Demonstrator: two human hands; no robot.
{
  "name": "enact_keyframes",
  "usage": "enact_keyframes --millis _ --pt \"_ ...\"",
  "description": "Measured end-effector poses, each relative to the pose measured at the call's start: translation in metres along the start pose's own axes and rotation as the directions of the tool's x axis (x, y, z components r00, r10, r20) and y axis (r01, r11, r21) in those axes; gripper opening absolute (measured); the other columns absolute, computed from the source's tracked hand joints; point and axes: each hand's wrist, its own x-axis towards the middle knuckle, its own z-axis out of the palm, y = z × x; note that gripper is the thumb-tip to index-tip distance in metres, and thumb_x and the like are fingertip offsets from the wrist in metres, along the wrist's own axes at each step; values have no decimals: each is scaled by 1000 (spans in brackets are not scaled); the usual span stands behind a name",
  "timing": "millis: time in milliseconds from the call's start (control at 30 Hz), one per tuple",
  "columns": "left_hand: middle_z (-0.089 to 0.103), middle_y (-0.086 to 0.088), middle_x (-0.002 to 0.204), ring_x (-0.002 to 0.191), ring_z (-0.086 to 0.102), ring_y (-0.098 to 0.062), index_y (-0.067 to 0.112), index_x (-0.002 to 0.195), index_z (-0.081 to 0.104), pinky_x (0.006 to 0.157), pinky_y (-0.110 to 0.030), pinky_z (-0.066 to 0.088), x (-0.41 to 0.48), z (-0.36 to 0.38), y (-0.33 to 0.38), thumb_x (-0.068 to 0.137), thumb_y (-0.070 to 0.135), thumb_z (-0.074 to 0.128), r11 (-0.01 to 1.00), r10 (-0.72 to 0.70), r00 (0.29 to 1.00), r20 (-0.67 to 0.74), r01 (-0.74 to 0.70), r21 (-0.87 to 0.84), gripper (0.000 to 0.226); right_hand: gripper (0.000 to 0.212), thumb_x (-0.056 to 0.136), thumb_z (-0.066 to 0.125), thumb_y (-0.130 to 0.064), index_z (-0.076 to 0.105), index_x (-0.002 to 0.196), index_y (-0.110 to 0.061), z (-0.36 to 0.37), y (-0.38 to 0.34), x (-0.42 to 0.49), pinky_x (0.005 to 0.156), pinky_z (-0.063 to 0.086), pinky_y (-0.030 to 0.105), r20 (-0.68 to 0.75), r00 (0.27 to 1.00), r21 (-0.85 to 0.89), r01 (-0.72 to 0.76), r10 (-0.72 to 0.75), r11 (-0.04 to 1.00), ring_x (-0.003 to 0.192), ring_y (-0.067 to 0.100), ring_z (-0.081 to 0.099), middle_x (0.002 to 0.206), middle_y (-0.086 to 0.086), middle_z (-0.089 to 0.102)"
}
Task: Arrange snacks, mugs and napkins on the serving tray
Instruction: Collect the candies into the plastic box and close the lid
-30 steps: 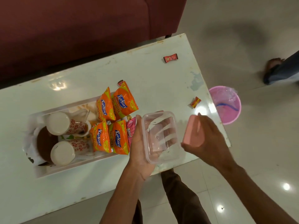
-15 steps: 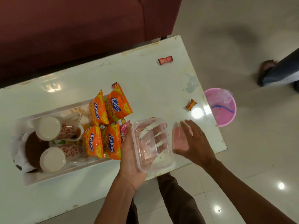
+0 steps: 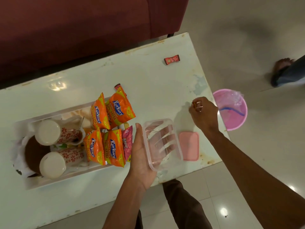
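My left hand (image 3: 142,161) holds a clear plastic box (image 3: 162,142), tilted on its side above the table's near edge. The box's pink lid (image 3: 189,145) lies flat on the table just right of it. My right hand (image 3: 203,113) is pinched on a small wrapped candy (image 3: 196,104) at the table's right edge. The white tray (image 3: 69,179) at left holds two floral mugs (image 3: 54,132) lying on their sides, white napkins (image 3: 19,146), several orange Kurkure packets (image 3: 120,109) and a pink Bingo packet (image 3: 126,142).
A red candy (image 3: 171,59) lies at the table's far right corner. A pink bucket (image 3: 232,109) stands on the floor past the right edge. A maroon sofa (image 3: 74,30) runs behind the table. Another person's foot (image 3: 282,68) is at far right.
My right hand put the pink lid down on the table beside the box, then reached farther right and closed on the small candy. My left hand kept holding the clear box.
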Motion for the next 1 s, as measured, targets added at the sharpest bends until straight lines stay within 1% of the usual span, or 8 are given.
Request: enact_keyframes --millis 133,233,333,400,533,633,867,1000 --pt "70 -13 125 112 67 -32 17 132 60 97 -53 51 7 2 5 102 55 28 999 39 997 -62 -37 38 58 44 78 78 -23 55 116 -26 -50 -66 -46 67 54 13 21 958 391 255 -285 884 80 8 70 86 -11 72" --pt "73 -12 120 107 71 -29 23 116 71 93 -48 54 11 7 8 100 58 31 999 33 995 -96 -29 40 55 55 75 78 -36 48 120 -36 -78 -100 -83 71 48 4 193 840 273 451 -507 850 87 -1 66 95 -22 68" --pt "74 -11 117 109 71 -29 24 120 70 93 -47 54 11 15 8 100 59 33 998 16 995 -99 -11 55 55 63 75 80 -38 46 127 -38 -74 -115 -96 77 38 -4 396 760 127 510 -514 851 92 -14 55 102 -26 58" --pt "73 -12 118 112 69 -30 19 125 65 95 -48 52 12 17 10 100 59 33 998 20 997 -74 -16 53 57 59 74 79 -40 51 126 -31 -72 -120 -85 78 40 -1 379 759 114 529 -529 841 93 -10 55 109 -23 56" --pt "72 -13 122 108 70 -29 14 132 59 85 -44 57 12 16 19 101 56 30 999 21 999 -31 -20 26 60 34 83 74 -30 60 113 -20 -69 -112 -25 70 47 4 112 856 156 486 -505 860 85 -2 63 97 -15 66" --pt "70 -15 126 108 71 -30 13 135 59 86 -44 59 12 13 23 100 56 33 1000 17 1000 -17 -17 1 61 21 86 70 -21 65 105 -13 -46 -102 35 68 47 3 11 890 14 456 -456 890 73 0 62 93 -4 70" --pt "71 -17 122 103 72 -31 13 126 68 84 -45 60 18 10 25 93 62 38 993 -13 1000 -23 10 -116 66 50 90 64 -12 48 137 -13 29 -87 146 102 38 30 215 865 -300 500 -453 812 123 26 47 138 8 50" --pt "75 -12 112 97 72 -29 13 120 72 82 -47 59 22 8 27 90 60 40 989 -43 999 -1 42 -141 63 39 91 60 -6 57 129 -14 54 -83 162 86 49 37 190 845 -439 529 -500 726 120 29 45 133 9 53"
